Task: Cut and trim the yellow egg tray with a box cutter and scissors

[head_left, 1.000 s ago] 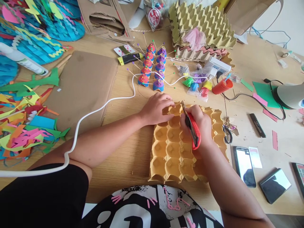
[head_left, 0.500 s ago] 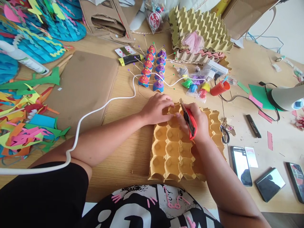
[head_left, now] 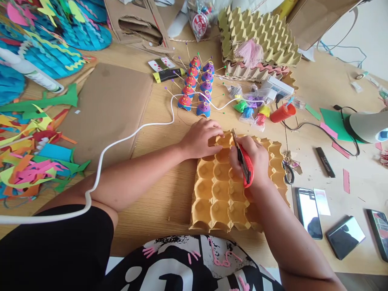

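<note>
A yellow cardboard egg tray (head_left: 220, 188) lies on the table right in front of me. My left hand (head_left: 202, 139) grips its far left corner, thumb toward the inside and fingers over the far edge. In my right hand (head_left: 253, 155) is a red box cutter (head_left: 247, 169), held over the tray with its blade pointing away from me. The blade tip is at the tray's far edge, just right of my left fingers; whether it cuts into the card I cannot tell. Beyond the tray stand two rows of small painted figures (head_left: 190, 81), red and purple, with pins stuck in them.
A white cable (head_left: 136, 131) runs across the table and over my left arm. Flat cardboard (head_left: 106, 105) and paper scraps (head_left: 33, 161) lie left. More egg trays (head_left: 260, 36) are stacked behind. Scissors (head_left: 289, 173), a phone (head_left: 309, 212) and a red cup (head_left: 283, 113) are at the right.
My right hand and the box cutter have shifted slightly right and toward me, the blade now steeper. My left hand stays at the tray's corner.
</note>
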A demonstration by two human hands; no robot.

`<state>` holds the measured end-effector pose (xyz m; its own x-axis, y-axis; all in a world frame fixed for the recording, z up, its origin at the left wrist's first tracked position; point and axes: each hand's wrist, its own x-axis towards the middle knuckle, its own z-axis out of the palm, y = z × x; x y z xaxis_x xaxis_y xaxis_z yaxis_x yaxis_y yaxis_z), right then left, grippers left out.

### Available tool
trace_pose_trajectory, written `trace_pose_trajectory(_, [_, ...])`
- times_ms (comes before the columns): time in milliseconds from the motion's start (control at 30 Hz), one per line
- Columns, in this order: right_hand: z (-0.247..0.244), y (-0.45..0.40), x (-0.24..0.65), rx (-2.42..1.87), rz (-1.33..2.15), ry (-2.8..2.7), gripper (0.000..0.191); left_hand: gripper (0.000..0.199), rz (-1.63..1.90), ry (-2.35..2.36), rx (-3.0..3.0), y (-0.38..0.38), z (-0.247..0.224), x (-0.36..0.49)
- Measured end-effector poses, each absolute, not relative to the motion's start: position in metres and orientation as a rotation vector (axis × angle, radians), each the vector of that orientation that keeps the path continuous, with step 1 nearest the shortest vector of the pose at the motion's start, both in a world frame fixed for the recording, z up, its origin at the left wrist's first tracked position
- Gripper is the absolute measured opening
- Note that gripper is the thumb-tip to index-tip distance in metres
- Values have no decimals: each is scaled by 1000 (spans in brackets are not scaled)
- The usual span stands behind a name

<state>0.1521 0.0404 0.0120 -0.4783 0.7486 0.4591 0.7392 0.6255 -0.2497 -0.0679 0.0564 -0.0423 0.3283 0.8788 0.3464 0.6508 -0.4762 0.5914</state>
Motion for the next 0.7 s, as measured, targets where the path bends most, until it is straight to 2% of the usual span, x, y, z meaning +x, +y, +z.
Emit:
trace_pose_trajectory(300, [2, 53, 148, -1295, 299, -2195, 18, 33, 953, 1374, 2269, 56, -45, -67])
trace_pose_trajectory(433, [3, 51, 151, -1328, 277, -2202, 23, 34, 957, 1363, 2269, 57, -45, -67])
trace_pose_trajectory(700, [20, 36, 154, -1211, 53, -2251, 12, 39, 916, 1348, 2267, 57, -42, -68])
